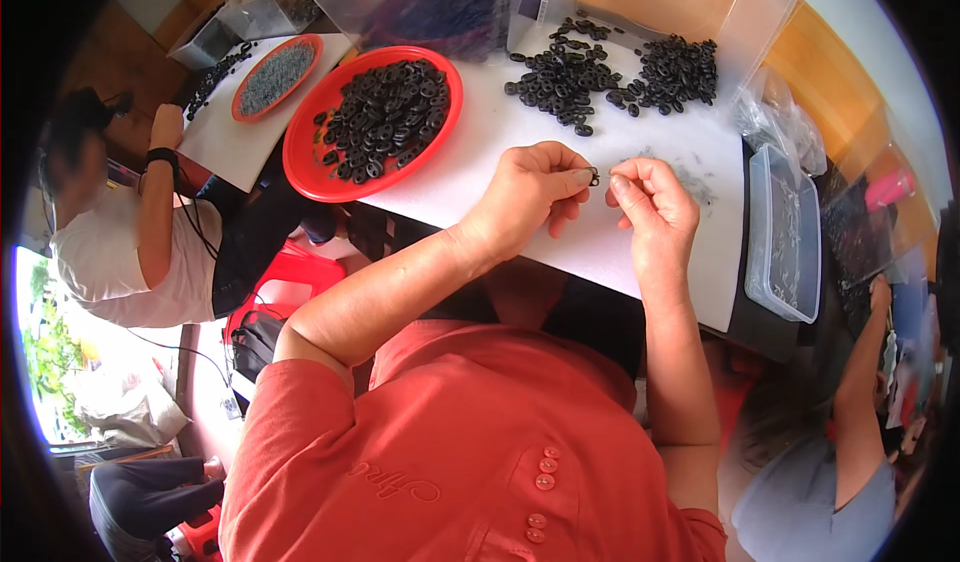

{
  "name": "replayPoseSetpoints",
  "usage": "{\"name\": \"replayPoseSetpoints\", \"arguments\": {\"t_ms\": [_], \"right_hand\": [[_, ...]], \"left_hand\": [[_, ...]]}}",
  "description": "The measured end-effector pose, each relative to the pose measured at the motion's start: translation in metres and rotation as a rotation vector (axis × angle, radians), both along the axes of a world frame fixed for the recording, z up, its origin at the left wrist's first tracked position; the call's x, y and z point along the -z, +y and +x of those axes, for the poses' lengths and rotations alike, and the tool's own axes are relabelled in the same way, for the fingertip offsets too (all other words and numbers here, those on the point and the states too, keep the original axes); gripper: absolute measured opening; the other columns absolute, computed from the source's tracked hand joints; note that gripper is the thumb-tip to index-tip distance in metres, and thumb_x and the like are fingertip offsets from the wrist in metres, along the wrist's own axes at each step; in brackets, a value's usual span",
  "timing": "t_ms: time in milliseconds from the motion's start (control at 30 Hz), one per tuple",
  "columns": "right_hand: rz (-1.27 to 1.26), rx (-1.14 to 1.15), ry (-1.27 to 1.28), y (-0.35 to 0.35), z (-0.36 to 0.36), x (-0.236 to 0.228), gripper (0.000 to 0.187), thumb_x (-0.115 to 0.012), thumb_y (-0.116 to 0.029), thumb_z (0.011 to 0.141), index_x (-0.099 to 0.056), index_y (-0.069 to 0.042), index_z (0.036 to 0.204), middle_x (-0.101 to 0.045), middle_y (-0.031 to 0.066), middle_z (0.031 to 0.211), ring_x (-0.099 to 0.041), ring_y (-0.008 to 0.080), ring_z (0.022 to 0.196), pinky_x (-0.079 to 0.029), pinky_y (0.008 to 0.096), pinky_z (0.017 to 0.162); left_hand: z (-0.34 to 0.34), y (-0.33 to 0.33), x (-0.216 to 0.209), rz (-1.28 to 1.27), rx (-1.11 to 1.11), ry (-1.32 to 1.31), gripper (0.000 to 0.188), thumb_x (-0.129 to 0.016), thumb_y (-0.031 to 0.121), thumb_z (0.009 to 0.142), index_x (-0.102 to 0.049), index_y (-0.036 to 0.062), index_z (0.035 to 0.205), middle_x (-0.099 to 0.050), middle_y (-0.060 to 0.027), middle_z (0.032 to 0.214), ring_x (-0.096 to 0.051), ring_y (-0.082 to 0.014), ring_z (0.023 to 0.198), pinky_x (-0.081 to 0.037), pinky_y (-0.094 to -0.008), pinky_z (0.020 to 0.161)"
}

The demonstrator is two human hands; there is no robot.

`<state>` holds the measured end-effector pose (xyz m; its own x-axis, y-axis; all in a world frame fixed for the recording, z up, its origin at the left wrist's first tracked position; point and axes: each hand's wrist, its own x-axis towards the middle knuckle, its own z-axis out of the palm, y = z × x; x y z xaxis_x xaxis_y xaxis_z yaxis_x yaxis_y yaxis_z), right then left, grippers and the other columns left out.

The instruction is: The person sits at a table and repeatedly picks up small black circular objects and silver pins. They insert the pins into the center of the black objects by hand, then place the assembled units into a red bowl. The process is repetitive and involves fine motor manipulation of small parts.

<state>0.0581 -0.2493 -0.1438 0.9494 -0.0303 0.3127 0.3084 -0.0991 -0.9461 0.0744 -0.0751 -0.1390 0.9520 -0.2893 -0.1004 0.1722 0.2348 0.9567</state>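
Observation:
Above the white tabletop (430, 187), my left hand (530, 197) pinches a small black oval piece with holes (595, 178) between thumb and fingertips. Close beside it on the right, my right hand (655, 207) has thumb and forefinger pressed together. Whatever those fingertips hold, if anything, is too small to make out. Two loose heaps of similar black pieces (562, 77) lie beyond my hands. To the left a red round tray (452, 112) bears a large pile of them. Small clear bits (695, 180) are scattered just past my right hand.
A clear plastic tub (785, 297) with small clear bits stands at the right edge. Behind the tray is a large clear bin (430, 22) of dark pieces. A second red tray (318, 57) holds grey bits. Co-workers sit left (130, 232) and right (820, 492).

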Motion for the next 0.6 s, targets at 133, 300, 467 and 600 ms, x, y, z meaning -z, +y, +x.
{"name": "replayPoseSetpoints", "arguments": {"t_ms": [133,300,467,600], "right_hand": [[-0.064,-0.007,-0.043,0.0028,0.0007,0.0014,0.002,-0.064,-0.003,0.095,-0.065,-0.004,0.094,-0.062,-0.0027,0.077,-0.052,0.0032,0.066,-0.042,0.0202,0.056],[-0.083,-0.007,-0.050,0.0043,0.0018,0.0029,0.002,-0.064,-0.001,0.095,-0.064,-0.003,0.094,-0.062,-0.0024,0.077,-0.052,0.0035,0.066,-0.043,0.0204,0.058],[-0.132,-0.017,-0.127,0.0036,0.0027,0.0042,0.003,-0.064,0.002,0.094,-0.063,-0.001,0.094,-0.063,-0.0009,0.079,-0.055,0.0054,0.070,-0.045,0.0212,0.063],[-0.126,0.002,-0.150,0.0048,0.0017,0.0040,0.004,-0.064,0.003,0.094,-0.063,0.000,0.095,-0.063,-0.0002,0.081,-0.057,0.0060,0.072,-0.047,0.0213,0.065]], "left_hand": [[-0.0011,0.0008,0.0020,0.005,0.004,-0.020,0.015,-0.064,0.010,0.097,-0.063,-0.0045,0.101,-0.064,-0.0079,0.085,-0.061,-0.0130,0.066,-0.048,-0.0264,0.052],[-0.0042,-0.0002,0.0010,0.031,-0.012,-0.032,0.015,-0.064,0.010,0.096,-0.063,-0.0041,0.101,-0.063,-0.0069,0.084,-0.061,-0.0118,0.066,-0.048,-0.0253,0.052],[-0.0052,-0.0006,0.0011,0.029,-0.031,-0.034,0.015,-0.065,0.010,0.097,-0.063,-0.0040,0.101,-0.063,-0.0062,0.084,-0.061,-0.0109,0.065,-0.048,-0.0246,0.051],[-0.0048,-0.0005,0.0024,0.032,-0.041,-0.033,0.016,-0.065,0.011,0.097,-0.063,-0.0039,0.101,-0.064,-0.0059,0.083,-0.060,-0.0106,0.065,-0.048,-0.0247,0.050]]}}
